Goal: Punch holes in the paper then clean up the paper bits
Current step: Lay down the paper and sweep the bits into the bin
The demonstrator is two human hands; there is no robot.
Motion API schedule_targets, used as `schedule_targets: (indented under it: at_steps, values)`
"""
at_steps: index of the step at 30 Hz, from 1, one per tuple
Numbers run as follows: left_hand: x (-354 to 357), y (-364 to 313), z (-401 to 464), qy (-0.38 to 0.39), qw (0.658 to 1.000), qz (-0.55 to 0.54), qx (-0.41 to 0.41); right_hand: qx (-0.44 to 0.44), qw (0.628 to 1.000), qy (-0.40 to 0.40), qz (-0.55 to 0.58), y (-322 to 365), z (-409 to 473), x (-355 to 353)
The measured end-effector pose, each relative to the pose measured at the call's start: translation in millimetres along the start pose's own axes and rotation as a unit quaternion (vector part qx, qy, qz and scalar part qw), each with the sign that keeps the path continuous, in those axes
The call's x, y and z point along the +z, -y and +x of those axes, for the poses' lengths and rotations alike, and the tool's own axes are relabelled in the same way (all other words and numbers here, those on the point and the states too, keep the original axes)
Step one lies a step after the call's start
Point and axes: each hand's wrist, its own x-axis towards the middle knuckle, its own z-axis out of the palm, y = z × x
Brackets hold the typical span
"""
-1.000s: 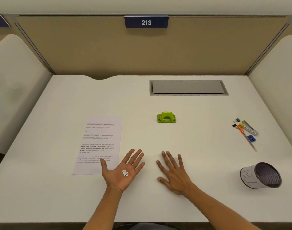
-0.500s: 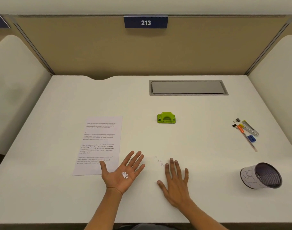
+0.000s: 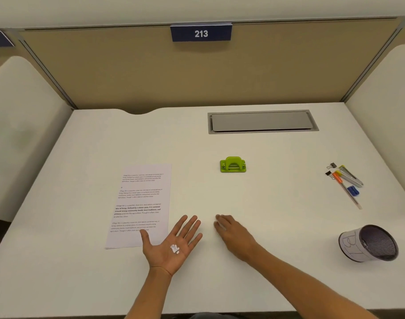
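We are looking down at a white desk (image 3: 220,291) boxed in by tan and cream partitions. A printed sheet of paper (image 3: 141,203) is lying flat at our left, and a green hole punch (image 3: 233,165) is sitting near the middle, well apart from the sheet. A grey hatch (image 3: 262,122) is lying flush in the far surface. At the right, pens (image 3: 348,184) and binder clips (image 3: 330,169) are resting together in a loose cluster. Nearer us on that side, a mesh cup (image 3: 369,244) is lying tipped on its side, its mouth pointing right.
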Motion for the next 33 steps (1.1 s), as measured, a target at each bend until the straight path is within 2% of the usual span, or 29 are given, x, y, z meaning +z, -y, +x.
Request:
schedule_targets:
  at_steps: [3,6,10,14,16,18,20,22,23,25,29,33]
  values:
    - [3,2,4,0.001,1.0,0.003,-0.009,0.008,0.996,0.039,-0.074,6,-6,-1]
    - [4,5,8,-0.006,1.0,0.0,-0.016,0.055,0.992,0.104,-0.052,6,-10,1]
    - [5,11,13,-0.015,0.999,0.009,-0.029,0.081,0.987,0.128,-0.053,10,-12,-8]
    - [8,14,20,-0.027,0.998,0.028,-0.042,0.062,0.991,0.115,-0.038,5,-9,-6]
    - [9,14,24,-0.039,0.997,0.044,-0.052,0.127,0.988,0.076,0.035,1,-6,-5]
    - [11,17,29,-0.05,0.995,0.056,-0.064,0.252,0.953,0.006,0.17,1,-5,-12]
    - [15,21,33,-0.05,0.995,0.058,-0.071,0.358,0.865,-0.051,0.347,3,-5,-28]
    - [21,25,36,-0.042,0.995,0.051,-0.079,0.391,0.779,-0.082,0.483,11,-4,-45]
    - [23,27,38,-0.034,0.995,0.047,-0.084,0.383,0.761,-0.082,0.518,17,-1,-52]
    - [27,30,41,-0.012,0.994,0.039,-0.097,0.339,0.771,-0.069,0.535,35,8,-68]
    - [33,37,47,0.036,0.991,0.02,-0.131,0.238,0.843,-0.039,0.481,63,18,-82]
    - [42,36,48,0.073,0.987,0.036,-0.137,0.193,0.87,-0.012,0.454,68,16,-88]
